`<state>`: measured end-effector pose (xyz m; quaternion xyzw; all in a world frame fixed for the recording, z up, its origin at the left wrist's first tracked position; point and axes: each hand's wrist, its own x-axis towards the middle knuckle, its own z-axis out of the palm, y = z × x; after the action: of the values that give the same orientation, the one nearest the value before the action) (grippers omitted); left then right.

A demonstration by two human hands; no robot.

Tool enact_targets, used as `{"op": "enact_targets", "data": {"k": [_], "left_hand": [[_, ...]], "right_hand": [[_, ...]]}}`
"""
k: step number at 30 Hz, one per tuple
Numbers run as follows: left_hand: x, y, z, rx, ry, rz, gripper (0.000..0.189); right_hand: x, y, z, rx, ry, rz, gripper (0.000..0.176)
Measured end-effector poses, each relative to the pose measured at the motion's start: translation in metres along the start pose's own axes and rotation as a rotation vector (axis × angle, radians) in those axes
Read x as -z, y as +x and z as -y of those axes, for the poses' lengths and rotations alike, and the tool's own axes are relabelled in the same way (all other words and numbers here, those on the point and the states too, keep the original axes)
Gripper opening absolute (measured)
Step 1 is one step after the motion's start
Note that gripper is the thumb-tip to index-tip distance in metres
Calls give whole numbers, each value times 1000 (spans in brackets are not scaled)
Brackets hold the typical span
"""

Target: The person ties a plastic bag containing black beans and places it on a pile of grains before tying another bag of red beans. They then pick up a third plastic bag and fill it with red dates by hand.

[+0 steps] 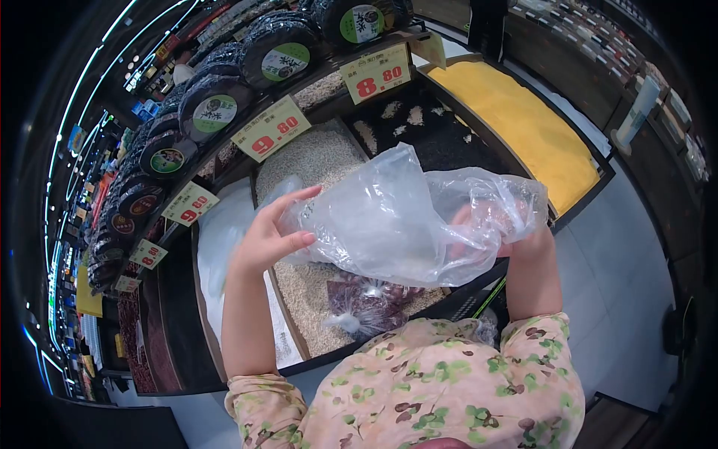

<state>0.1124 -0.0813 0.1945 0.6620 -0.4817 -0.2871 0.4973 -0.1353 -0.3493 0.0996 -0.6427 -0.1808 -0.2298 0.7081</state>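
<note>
A clear plastic bag (378,217) spans the space between my hands, above the grain bins. My left hand (271,228) is at the bag's left end, thumb and index finger spread apart on either side of the plastic. My right hand (482,224) is inside the bag's right part, showing only as a blurred shape through the crumpled film, so I cannot tell how its fingers are set. Below the bag, a knotted clear bag of dark red grains (366,303) lies on pale beige grain (303,299).
Around the bag are bins of greyish grain (310,153), black grain (449,153), yellow grain (516,123) and white grain (224,232). Price signs (378,73) line the back ledge, with round black-wrapped packages (280,56) above. Tiled floor (606,262) lies to the right.
</note>
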Motion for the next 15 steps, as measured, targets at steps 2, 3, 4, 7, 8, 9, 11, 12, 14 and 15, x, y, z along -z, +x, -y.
{"op": "enact_targets", "data": {"k": [2, 3, 4, 7, 8, 9, 11, 12, 14, 15], "left_hand": [[-5, -16, 6, -27, 108, 92, 45], [-12, -24, 5, 102, 20, 90, 34], [-16, -28, 6, 104, 17, 85, 34], [-27, -38, 5, 88, 68, 99, 21], [-29, -42, 9, 87, 69, 95, 21], [-30, -45, 17, 102, -38, 22, 20], [-36, -51, 30, 117, -144, -55, 20], [-41, -53, 35, 73, -85, -105, 23], [-56, -56, 32, 31, -28, -157, 26], [-66, -57, 21, -40, 233, -152, 30]], "right_hand": [[-10, 3, 8, -30, -1, 82, 40], [-14, 3, 11, -59, -3, 160, 39], [-13, -1, 9, -63, -1, 165, 39], [-14, -11, 5, -244, -22, 202, 62], [-23, -5, 7, -210, 143, 176, 70], [-31, -1, 9, -174, 308, 149, 78], [-40, -2, 4, -190, 309, 92, 87], [-45, -3, 0, -206, 310, 30, 97], [-59, 1, -9, -194, 324, 44, 104], [-66, 2, -13, -166, 289, -16, 102]]}}
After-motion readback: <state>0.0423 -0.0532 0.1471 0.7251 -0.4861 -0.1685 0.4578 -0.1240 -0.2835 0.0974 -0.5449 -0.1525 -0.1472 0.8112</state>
